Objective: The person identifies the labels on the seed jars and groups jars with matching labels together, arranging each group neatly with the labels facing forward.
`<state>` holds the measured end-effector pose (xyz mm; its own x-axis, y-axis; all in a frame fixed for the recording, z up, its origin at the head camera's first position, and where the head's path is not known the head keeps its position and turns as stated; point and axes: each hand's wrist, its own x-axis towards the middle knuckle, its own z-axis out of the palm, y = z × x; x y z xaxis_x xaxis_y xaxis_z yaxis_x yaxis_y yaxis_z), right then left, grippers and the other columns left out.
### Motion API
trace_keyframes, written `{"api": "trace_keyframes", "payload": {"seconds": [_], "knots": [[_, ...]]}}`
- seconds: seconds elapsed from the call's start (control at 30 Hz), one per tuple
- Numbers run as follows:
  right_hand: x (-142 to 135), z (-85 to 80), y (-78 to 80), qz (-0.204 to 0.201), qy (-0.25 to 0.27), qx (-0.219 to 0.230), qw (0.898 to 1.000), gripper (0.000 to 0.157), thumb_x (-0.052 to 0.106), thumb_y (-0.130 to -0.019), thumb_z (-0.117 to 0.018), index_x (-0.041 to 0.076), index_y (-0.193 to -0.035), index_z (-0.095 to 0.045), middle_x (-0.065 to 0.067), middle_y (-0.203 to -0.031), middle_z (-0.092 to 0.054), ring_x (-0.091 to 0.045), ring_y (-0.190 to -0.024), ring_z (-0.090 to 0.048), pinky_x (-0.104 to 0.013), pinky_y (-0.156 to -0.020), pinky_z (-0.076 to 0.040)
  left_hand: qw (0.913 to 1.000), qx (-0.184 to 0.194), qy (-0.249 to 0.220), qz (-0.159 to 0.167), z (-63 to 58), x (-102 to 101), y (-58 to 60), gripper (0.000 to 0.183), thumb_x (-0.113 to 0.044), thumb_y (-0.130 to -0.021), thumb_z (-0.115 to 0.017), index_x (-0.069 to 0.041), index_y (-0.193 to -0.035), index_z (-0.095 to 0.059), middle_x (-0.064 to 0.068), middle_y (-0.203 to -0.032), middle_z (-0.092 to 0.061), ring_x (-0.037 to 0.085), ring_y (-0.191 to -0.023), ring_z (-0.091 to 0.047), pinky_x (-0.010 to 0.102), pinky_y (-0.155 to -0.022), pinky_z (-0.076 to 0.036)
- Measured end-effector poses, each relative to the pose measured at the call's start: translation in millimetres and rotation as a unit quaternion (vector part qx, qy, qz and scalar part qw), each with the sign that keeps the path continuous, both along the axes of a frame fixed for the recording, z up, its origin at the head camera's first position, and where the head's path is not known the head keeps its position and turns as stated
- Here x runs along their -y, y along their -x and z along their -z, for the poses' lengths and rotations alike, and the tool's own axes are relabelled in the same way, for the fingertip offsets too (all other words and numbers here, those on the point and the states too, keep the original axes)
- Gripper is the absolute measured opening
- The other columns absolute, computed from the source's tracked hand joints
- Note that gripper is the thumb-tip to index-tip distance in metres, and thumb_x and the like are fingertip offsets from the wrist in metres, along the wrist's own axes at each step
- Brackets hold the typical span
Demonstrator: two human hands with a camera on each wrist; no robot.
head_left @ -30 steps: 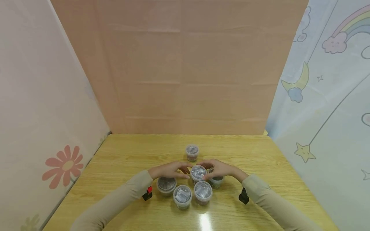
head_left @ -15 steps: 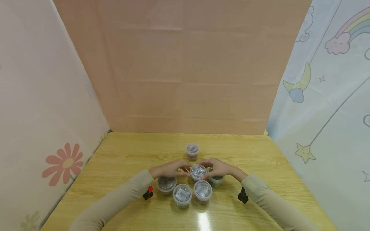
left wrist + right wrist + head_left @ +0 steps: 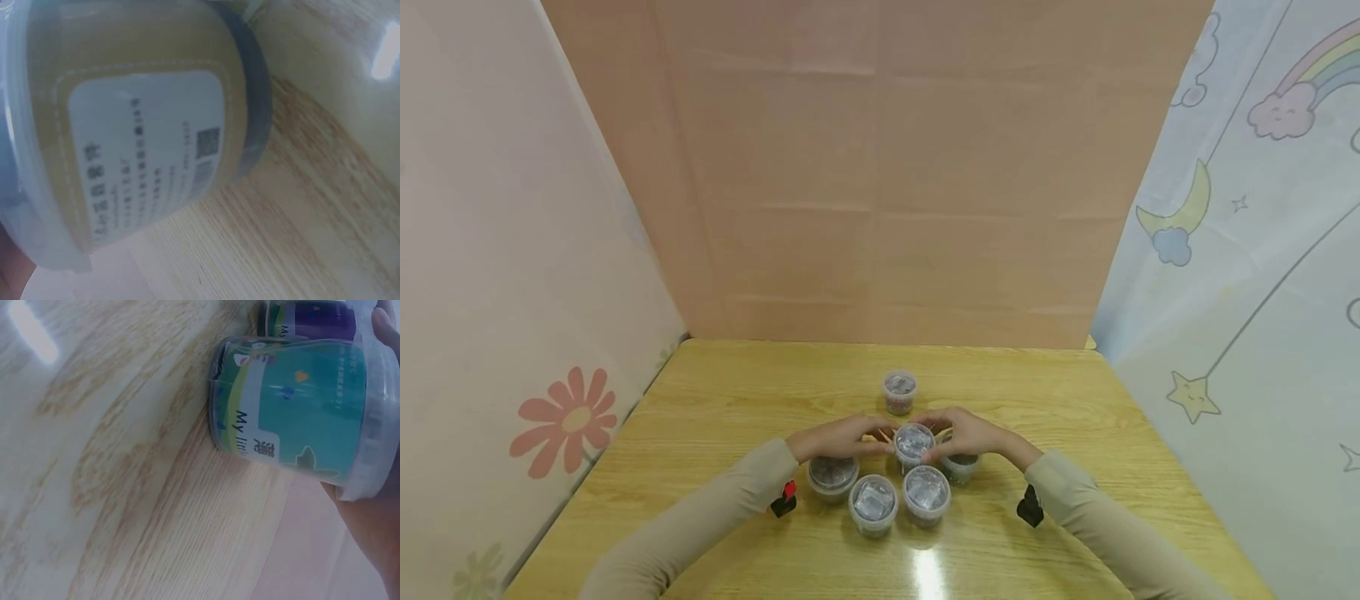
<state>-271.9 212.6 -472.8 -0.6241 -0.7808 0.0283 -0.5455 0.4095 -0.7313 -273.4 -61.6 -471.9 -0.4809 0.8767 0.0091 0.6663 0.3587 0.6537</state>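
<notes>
In the head view, both hands are around one small clear plastic tub [image 3: 914,442] with a pale-rimmed lid and silvery contents. My left hand [image 3: 846,437] comes from the left, thumb and curled fingers right at its rim. From the right, my right hand [image 3: 966,435] grips it, thumb at the near side and fingers at the far side. A larger tub [image 3: 832,479] stands under my left hand; its yellow side and white printed label [image 3: 150,144] fill the left wrist view. Beneath my right hand is a teal-labelled tub [image 3: 300,406], partly covered in the head view.
Two more lidded tubs stand nearer me, a left one [image 3: 873,505] and a right one [image 3: 927,495]. Another tub [image 3: 899,392] stands farther back. The wooden table [image 3: 737,375] ends at a plain back panel [image 3: 880,208], with printed cloth walls on both sides.
My left hand's thumb and fingers have closed up slightly against the middle tub. The right hand keeps its grip, and the other tubs stay put. The head view has shifted a little.
</notes>
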Motion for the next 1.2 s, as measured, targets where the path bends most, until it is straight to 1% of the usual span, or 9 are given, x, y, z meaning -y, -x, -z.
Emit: {"api": "trace_keyframes", "payload": {"seconds": [0.1, 0.2, 0.3, 0.4, 0.5, 0.73, 0.87, 1.0, 1.2], "knots": [[0.4, -1.5, 0.7, 0.001, 0.008, -0.010, 1.000, 0.057, 0.037, -0.078, -0.074, 0.019, -0.128, -0.054, 0.005, -0.119, -0.061, -0.014, -0.106, -0.058, -0.036, -0.090, -0.049, 1.0000, 0.002, -0.009, 0.001, 0.0, -0.3, 1.1, 0.047, -0.036, -0.096, -0.048, -0.016, -0.139, -0.042, -0.002, -0.133, -0.052, 0.010, -0.114, -0.053, 0.028, -0.097, -0.045], [1.4, -4.6, 0.0, 0.006, 0.012, -0.025, 1.000, 0.055, 0.032, -0.079, -0.074, 0.015, -0.127, -0.054, 0.002, -0.118, -0.062, -0.017, -0.106, -0.059, -0.042, -0.091, -0.048, 0.9998, 0.015, -0.014, -0.005, 0.2, -0.5, 2.5, 0.048, -0.037, -0.096, -0.049, -0.017, -0.139, -0.042, -0.002, -0.134, -0.051, 0.010, -0.115, -0.053, 0.029, -0.097, -0.045], [3.9, -12.6, -3.6, 0.009, 0.018, -0.030, 0.999, 0.052, 0.023, -0.080, -0.074, 0.009, -0.126, -0.055, -0.004, -0.119, -0.062, -0.023, -0.106, -0.059, -0.048, -0.092, -0.047, 0.9997, 0.014, -0.010, -0.018, -1.7, -0.4, 3.1, 0.049, -0.039, -0.096, -0.048, -0.017, -0.139, -0.041, -0.001, -0.135, -0.050, 0.012, -0.114, -0.054, 0.030, -0.097, -0.045], [6.5, -22.7, -9.0, 0.013, 0.021, -0.024, 0.999, 0.052, 0.020, -0.081, -0.073, 0.003, -0.126, -0.054, -0.009, -0.120, -0.061, -0.027, -0.108, -0.058, -0.052, -0.093, -0.045, 0.9996, 0.012, -0.009, -0.024, -3.2, -0.5, 3.7, 0.050, -0.038, -0.096, -0.048, -0.015, -0.140, -0.041, 0.001, -0.136, -0.049, 0.014, -0.114, -0.054, 0.031, -0.096, -0.045], [7.4, -30.1, -12.5, 0.013, 0.022, -0.016, 1.000, 0.053, 0.020, -0.081, -0.073, 0.002, -0.127, -0.053, -0.010, -0.120, -0.061, -0.027, -0.108, -0.058, -0.052, -0.093, -0.045, 0.9994, 0.017, -0.008, -0.028, -4.3, -0.7, 3.5, 0.050, -0.039, -0.095, -0.048, -0.016, -0.139, -0.041, 0.000, -0.137, -0.048, 0.015, -0.115, -0.054, 0.031, -0.096, -0.046], [6.5, -34.0, -14.5, 0.022, 0.030, -0.014, 0.999, 0.051, 0.020, -0.083, -0.072, 0.002, -0.127, -0.054, -0.009, -0.117, -0.062, -0.026, -0.106, -0.058, -0.052, -0.093, -0.045, 0.9987, 0.033, -0.018, -0.034, -5.6, -2.2, 1.8, 0.054, -0.040, -0.095, -0.049, -0.018, -0.142, -0.037, 0.000, -0.141, -0.044, 0.015, -0.116, -0.053, 0.032, -0.098, -0.045], [6.6, -37.3, -15.0, 0.034, 0.037, -0.018, 0.999, 0.050, 0.019, -0.083, -0.071, 0.003, -0.127, -0.054, -0.009, -0.119, -0.062, -0.027, -0.108, -0.058, -0.052, -0.094, -0.045, 0.9984, 0.022, -0.033, -0.039, -5.7, -5.1, 3.0, 0.058, -0.042, -0.093, -0.051, -0.018, -0.143, -0.035, 0.002, -0.141, -0.044, 0.014, -0.114, -0.055, 0.032, -0.099, -0.044], [7.2, -40.8, -15.4, 0.040, 0.045, -0.008, 0.998, 0.050, 0.019, -0.083, -0.071, 0.003, -0.127, -0.054, -0.010, -0.120, -0.061, -0.029, -0.110, -0.057, -0.053, -0.095, -0.043, 0.9981, 0.014, -0.041, -0.043, -6.5, -7.3, 3.8, 0.061, -0.043, -0.092, -0.052, -0.018, -0.144, -0.033, 0.002, -0.140, -0.045, 0.013, -0.113, -0.056, 0.031, -0.099, -0.044], [8.6, -43.5, -15.9, 0.050, 0.045, -0.001, 0.998, 0.050, 0.021, -0.083, -0.071, 0.003, -0.126, -0.055, -0.009, -0.121, -0.060, -0.028, -0.111, -0.056, -0.051, -0.097, -0.043, 0.9964, 0.038, -0.049, -0.058, -9.3, -8.6, 2.0, 0.062, -0.043, -0.091, -0.056, -0.020, -0.144, -0.034, 0.002, -0.137, -0.048, 0.014, -0.111, -0.056, 0.029, -0.095, -0.046]]}}
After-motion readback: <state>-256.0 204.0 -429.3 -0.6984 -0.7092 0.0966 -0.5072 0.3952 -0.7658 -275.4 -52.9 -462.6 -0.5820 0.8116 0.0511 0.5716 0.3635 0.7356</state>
